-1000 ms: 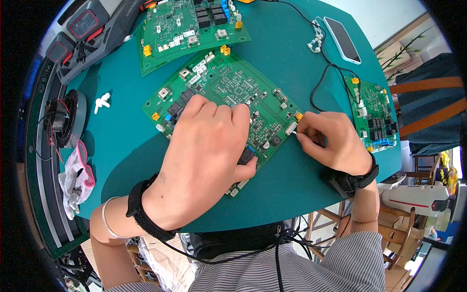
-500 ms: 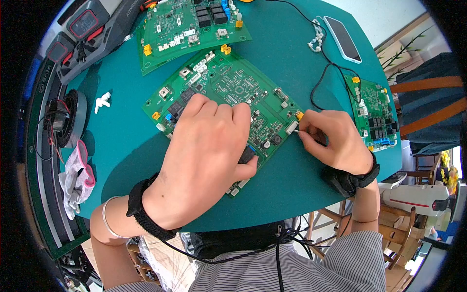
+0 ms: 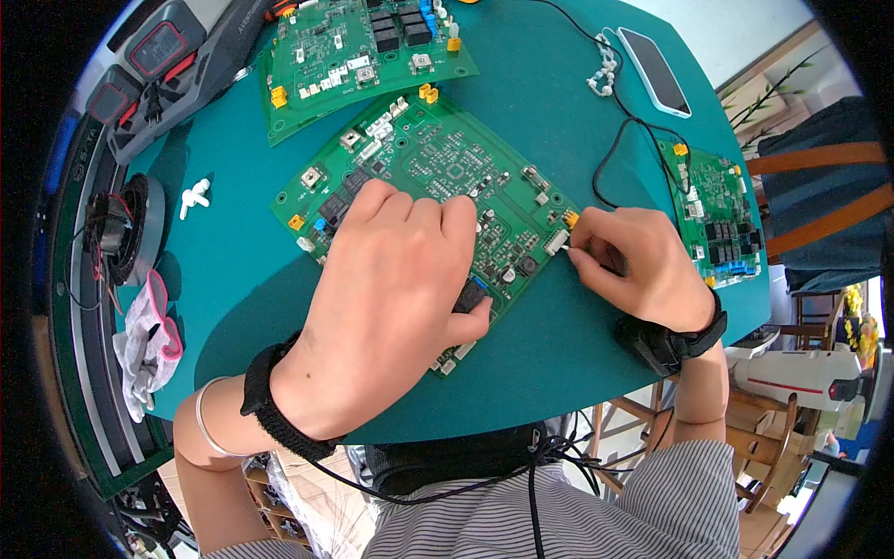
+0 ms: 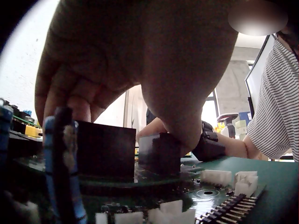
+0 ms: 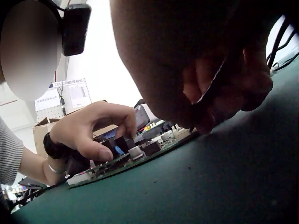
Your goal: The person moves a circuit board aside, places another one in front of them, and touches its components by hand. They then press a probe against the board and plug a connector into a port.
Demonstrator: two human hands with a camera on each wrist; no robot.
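A green circuit board (image 3: 447,140) lies at an angle on the table, with black relays, white sockets and yellow connectors on it. My left hand (image 3: 391,289) reaches over its near left part, fingers bent down and thumb against a black relay (image 3: 472,298). In the left wrist view the thumb and fingers come down around the tall black relays (image 4: 106,151). At the board's right edge, my right hand (image 3: 638,265) pinches a slim thing whose tip is close to a white connector (image 3: 556,242). The right wrist view shows it as a thin, shiny strip (image 5: 215,81), mostly hidden by the fingers.
Another green board (image 3: 363,93) lies at the back, and a further one (image 3: 715,219) at the right. A phone (image 3: 654,73), a beaded strap (image 3: 605,70) and a black cable (image 3: 610,168) lie at the back right. White earbuds (image 3: 195,194) and gloves (image 3: 149,340) are on the left.
The right fingertips have shifted slightly up and away from the white connector, still pinching the slim thing. The left hand keeps its place on the board.
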